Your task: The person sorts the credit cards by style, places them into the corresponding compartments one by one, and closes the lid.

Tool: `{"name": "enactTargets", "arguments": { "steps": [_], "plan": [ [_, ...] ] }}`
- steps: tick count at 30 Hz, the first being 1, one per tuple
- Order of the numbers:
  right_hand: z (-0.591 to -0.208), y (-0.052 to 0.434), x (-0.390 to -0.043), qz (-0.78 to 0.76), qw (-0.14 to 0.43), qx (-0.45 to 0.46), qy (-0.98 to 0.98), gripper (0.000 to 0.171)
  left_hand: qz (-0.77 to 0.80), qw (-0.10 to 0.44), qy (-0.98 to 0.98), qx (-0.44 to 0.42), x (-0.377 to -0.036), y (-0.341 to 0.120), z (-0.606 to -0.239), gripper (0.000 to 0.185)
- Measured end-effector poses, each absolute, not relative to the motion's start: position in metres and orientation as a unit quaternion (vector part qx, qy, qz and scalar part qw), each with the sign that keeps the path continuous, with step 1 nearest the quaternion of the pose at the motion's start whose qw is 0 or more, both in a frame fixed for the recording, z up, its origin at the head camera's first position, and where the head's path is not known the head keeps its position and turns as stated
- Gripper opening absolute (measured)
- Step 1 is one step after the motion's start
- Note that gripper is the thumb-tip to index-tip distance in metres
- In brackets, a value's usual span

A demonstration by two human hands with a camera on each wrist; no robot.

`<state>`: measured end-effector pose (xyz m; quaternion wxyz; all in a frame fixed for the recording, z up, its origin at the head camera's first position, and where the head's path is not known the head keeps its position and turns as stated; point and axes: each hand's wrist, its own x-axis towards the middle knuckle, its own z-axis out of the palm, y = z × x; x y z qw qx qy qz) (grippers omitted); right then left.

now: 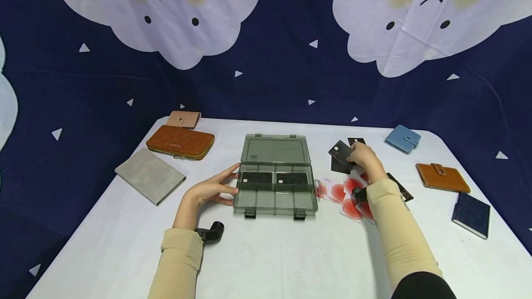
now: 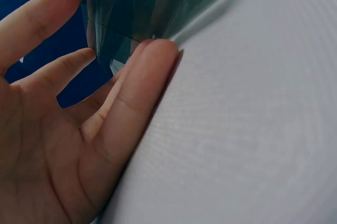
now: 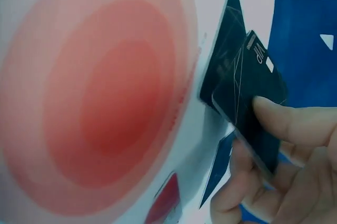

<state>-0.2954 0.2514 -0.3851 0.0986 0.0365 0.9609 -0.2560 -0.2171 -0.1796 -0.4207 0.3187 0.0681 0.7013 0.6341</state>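
Wallets (image 1: 180, 142) are scattered around the open organizer box (image 1: 275, 176) (two black cards inside). Its side is touched by the flat left hand (image 1: 212, 190); a black card (image 1: 341, 152) is pinched by the right hand (image 1: 365, 158).

A smoky grey translucent box (image 1: 275, 176) sits mid-table on a white tablecloth (image 1: 291, 253), with black cards (image 1: 341, 153) and white cards bearing red circles (image 1: 351, 195) to its right. On the left lie a quilted tan wallet (image 1: 180, 142), a pink one (image 1: 183, 118) and a grey folder (image 1: 149, 175); on the right, light blue (image 1: 402, 138), tan (image 1: 442, 177) and navy (image 1: 471, 214) wallets. The far backdrop (image 1: 282, 73) is navy with white clouds and triangles.
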Motion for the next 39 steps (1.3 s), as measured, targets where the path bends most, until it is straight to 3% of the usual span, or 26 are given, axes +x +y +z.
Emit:
{"name": "enactTargets", "arguments": {
  "steps": [7,20,30,39],
  "plan": [
    [-0.375,0.242,-0.294,-0.349,0.087,0.021,0.933,0.033,0.632,0.318,0.703,0.069,-0.217,-0.179,-0.420,0.086],
    [-0.341,0.175,-0.280,-0.473,0.157,-0.059,0.865,0.038,0.633,0.318,0.702,0.068,-0.217,-0.180,-0.420,0.086],
    [-0.333,0.118,-0.266,-0.441,0.167,-0.132,0.872,0.028,0.634,0.321,0.700,0.064,-0.217,-0.180,-0.420,0.085],
    [-0.344,0.079,-0.269,-0.323,0.163,-0.192,0.912,0.024,0.627,0.321,0.707,0.065,-0.217,-0.179,-0.419,0.084]
  ]
}}
